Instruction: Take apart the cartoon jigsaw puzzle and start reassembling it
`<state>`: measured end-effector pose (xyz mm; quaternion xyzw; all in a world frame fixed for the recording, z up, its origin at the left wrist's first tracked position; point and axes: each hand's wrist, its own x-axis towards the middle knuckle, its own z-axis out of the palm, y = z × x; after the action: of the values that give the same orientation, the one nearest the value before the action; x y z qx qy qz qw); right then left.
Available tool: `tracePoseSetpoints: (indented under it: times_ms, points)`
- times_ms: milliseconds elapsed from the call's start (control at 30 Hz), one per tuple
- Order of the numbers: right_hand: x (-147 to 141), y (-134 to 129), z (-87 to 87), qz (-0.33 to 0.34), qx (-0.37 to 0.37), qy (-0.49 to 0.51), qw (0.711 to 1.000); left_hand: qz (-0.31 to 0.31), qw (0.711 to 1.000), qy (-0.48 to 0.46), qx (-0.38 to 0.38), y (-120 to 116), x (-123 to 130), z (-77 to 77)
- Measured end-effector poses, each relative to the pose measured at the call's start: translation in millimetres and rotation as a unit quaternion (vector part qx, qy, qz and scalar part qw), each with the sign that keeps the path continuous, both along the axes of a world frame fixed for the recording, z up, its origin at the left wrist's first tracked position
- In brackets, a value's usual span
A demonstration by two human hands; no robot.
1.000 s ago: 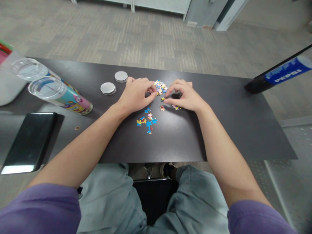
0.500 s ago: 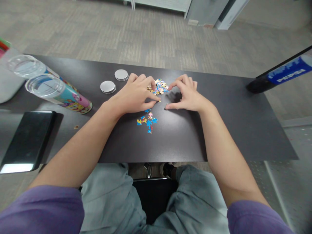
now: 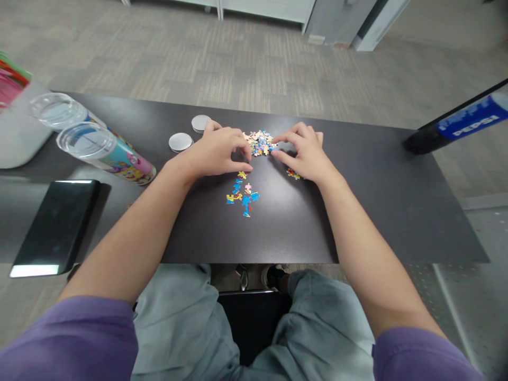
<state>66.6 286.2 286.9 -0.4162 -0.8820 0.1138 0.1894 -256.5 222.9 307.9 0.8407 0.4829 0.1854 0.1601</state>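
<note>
A heap of small jigsaw puzzle pieces [image 3: 260, 143] lies on the dark table between my hands. My left hand [image 3: 224, 152] is at the left of the heap, thumb and fingers apart, with nothing seen in it. Just below its thumb lies a yellow puzzle piece [image 3: 242, 175]. Nearer to me is a loose group of mostly blue puzzle pieces [image 3: 246, 201]. At the heap's right edge, my right hand [image 3: 302, 151] has its index finger and thumb apart, their tips touching or close to pieces there. A red and yellow puzzle piece [image 3: 292, 173] shows partly under its palm.
White discs [image 3: 180, 142] lie in two small stacks left of the heap. Two clear-topped printed tubes [image 3: 119, 159], a black flat device [image 3: 55, 225] and a white container [image 3: 19, 132] are on the left. A Pepsi bottle [image 3: 456, 127] stands far right.
My left thumb has moved up and left, and the yellow piece by it is now beside the loose group. My right thumb has moved in to the heap's edge, closer to the index finger.
</note>
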Motion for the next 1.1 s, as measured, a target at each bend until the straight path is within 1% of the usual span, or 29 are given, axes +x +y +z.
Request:
tracePoseSetpoints:
  times_ms: [67, 133, 200, 267, 467, 667, 867, 1100]
  points:
    - [-9.5, -4.6, -2.8, 0.005, 0.001, 0.001, 1.000, -0.001, 1.000, -0.003, -0.008, 0.1, -1.5, -0.3]
    - [-15.0, -7.4, -4.3, 0.010, 0.000, 0.001, 1.000, -0.017, 1.000, -0.009, -0.013, -0.4, -3.0, -1.0]
    - [-17.5, -8.8, -4.6, 0.011, -0.003, 0.004, 1.000, -0.037, 0.999, -0.018, -0.015, -0.8, -3.3, -1.7]
    - [-18.2, -9.6, -4.2, 0.011, -0.009, 0.008, 1.000, -0.043, 0.999, -0.031, -0.013, -0.9, -2.3, -2.3]
    - [-18.3, -10.1, -3.0, 0.017, -0.016, 0.015, 1.000, -0.004, 0.999, -0.042, 0.019, 1.1, 2.0, -4.5]
    - [-18.3, -10.2, -1.8, 0.001, -0.021, 0.016, 1.000, 0.004, 0.999, -0.030, 0.033, 0.8, 3.6, -5.6]
    - [-16.6, -11.1, 0.1, 0.010, -0.037, 0.025, 0.999, 0.010, 0.998, -0.028, 0.046, -2.9, 7.9, -4.6]
    - [-15.5, -9.2, 1.1, 0.008, -0.060, 0.040, 0.997, 0.036, 0.997, -0.037, 0.058, -6.3, 9.6, -0.5]
